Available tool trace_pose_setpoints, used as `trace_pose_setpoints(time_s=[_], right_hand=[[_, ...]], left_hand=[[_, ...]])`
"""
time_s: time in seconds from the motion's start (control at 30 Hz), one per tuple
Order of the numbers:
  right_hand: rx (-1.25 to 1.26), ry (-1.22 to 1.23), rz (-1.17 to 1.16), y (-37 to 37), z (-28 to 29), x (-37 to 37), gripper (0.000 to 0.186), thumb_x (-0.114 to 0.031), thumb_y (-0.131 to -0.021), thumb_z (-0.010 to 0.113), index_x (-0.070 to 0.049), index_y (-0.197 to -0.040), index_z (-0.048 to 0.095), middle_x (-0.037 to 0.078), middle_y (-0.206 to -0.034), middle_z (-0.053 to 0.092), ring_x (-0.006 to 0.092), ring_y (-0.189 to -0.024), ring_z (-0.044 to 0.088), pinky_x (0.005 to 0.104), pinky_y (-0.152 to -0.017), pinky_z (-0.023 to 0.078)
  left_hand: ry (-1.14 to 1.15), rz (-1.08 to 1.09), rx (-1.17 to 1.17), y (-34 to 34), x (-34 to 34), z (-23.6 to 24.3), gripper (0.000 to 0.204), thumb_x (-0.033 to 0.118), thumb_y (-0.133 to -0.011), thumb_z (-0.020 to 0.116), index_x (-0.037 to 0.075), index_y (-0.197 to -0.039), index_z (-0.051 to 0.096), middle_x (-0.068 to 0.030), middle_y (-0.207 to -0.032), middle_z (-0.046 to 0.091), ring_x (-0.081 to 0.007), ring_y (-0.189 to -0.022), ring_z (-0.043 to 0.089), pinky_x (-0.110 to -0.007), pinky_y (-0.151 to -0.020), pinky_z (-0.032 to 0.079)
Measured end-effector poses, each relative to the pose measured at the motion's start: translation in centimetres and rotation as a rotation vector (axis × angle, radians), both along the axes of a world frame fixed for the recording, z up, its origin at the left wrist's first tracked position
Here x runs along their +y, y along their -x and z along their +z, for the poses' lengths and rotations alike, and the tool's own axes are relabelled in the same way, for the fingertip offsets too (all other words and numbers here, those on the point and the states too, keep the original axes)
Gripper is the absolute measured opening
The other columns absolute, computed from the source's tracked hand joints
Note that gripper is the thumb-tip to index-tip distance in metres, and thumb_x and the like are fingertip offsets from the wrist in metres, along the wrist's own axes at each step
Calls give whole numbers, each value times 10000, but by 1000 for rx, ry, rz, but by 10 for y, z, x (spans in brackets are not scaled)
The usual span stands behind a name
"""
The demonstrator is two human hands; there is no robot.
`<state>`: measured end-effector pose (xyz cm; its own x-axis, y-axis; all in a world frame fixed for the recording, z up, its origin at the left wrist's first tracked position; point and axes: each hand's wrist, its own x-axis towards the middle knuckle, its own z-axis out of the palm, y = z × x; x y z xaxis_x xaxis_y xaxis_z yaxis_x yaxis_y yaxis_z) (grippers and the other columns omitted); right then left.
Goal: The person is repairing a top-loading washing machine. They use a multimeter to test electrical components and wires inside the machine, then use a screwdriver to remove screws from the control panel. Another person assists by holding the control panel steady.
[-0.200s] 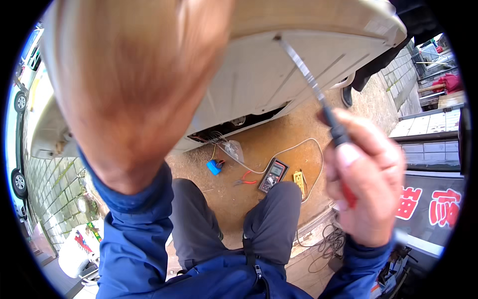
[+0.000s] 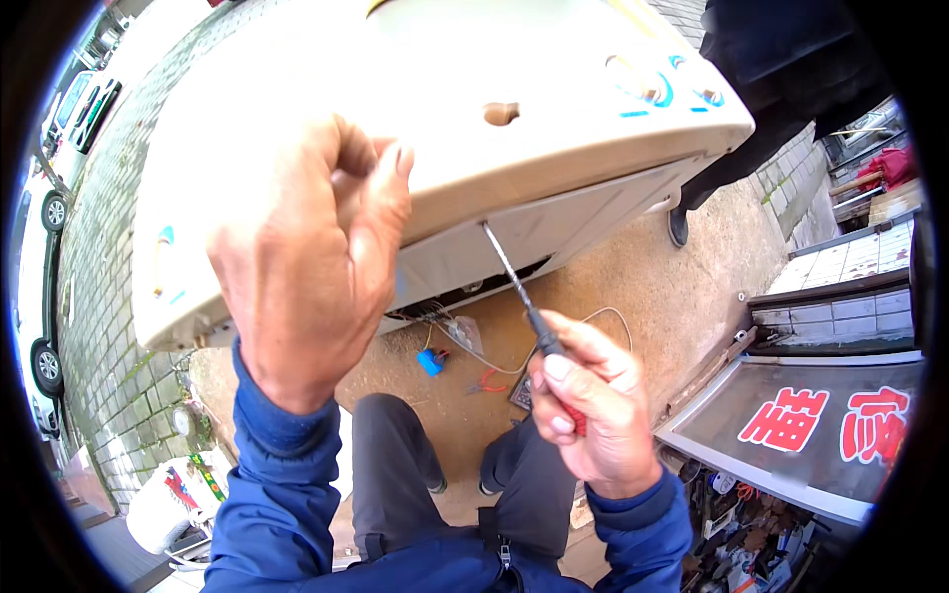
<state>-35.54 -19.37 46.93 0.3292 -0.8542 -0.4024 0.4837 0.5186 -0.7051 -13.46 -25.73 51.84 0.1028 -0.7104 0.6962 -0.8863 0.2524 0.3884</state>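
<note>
Grey trousers (image 2: 395, 465) are seen at the bottom centre of the frame. Just right of centre, a screwdriver (image 2: 509, 267) is gripped by its dark-and-red handle in the right hand (image 2: 593, 405). Its tip is brought up to the edge of a pale panel (image 2: 554, 222), near the centre. The left hand (image 2: 306, 267) is held over the white appliance (image 2: 583, 148) at left of centre, fingers curled; whether anything is pinched there cannot be told. The upper middle is filled by the appliance's smooth top, marked by a brown hole. Below it, the brown concrete floor (image 2: 692, 287) is strewn with a blue block (image 2: 430, 362), red-handled pliers (image 2: 486, 381) and a pale cable (image 2: 608, 316). A grey board (image 2: 712, 415) with red lettering is placed at lower right. Dark clothing (image 2: 791, 59) is worn by another person at upper right. At far left, paving (image 2: 109, 247) is bordered by parked cars (image 2: 47, 366).
</note>
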Motion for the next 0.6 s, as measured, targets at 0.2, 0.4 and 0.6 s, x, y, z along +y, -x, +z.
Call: trace_pose_setpoints(time_s=[0.2, 0.4, 0.6], right_hand=[[-392, -291, 173, -4, -8, -11, 389, -279, -1141, 456, 50, -1289, 601, 47, -698, 539, 69, -421, 389, 237, -408, 324], [-421, -435, 243, -2, 7, -18, 410, -368, -1142, 460, 1, -1037, 604, 15, -653, 492, 75, -423, 400, 244, -399, 330], [-283, -503, 331, -7, 21, -29, 423, -421, -1139, 455, -51, -958, 552, 9, -651, 468, 69, -429, 386, 229, -396, 310]], left_hand=[[-366, -44, 72, -13, -40, 38, 215, 190, -959, 751, 70, -894, 584, -106, -659, 647, -300, -571, 652, -395, -558, 494], [-318, -20, 9, -10, -55, 23, 198, 126, -938, 722, 25, -915, 554, -170, -994, 652, -344, -946, 614, -445, -805, 494], [-492, -23, 37, -14, -59, 26, 175, 112, -927, 704, 17, -928, 558, -200, -1275, 588, -382, -1187, 514, -498, -1025, 400]])
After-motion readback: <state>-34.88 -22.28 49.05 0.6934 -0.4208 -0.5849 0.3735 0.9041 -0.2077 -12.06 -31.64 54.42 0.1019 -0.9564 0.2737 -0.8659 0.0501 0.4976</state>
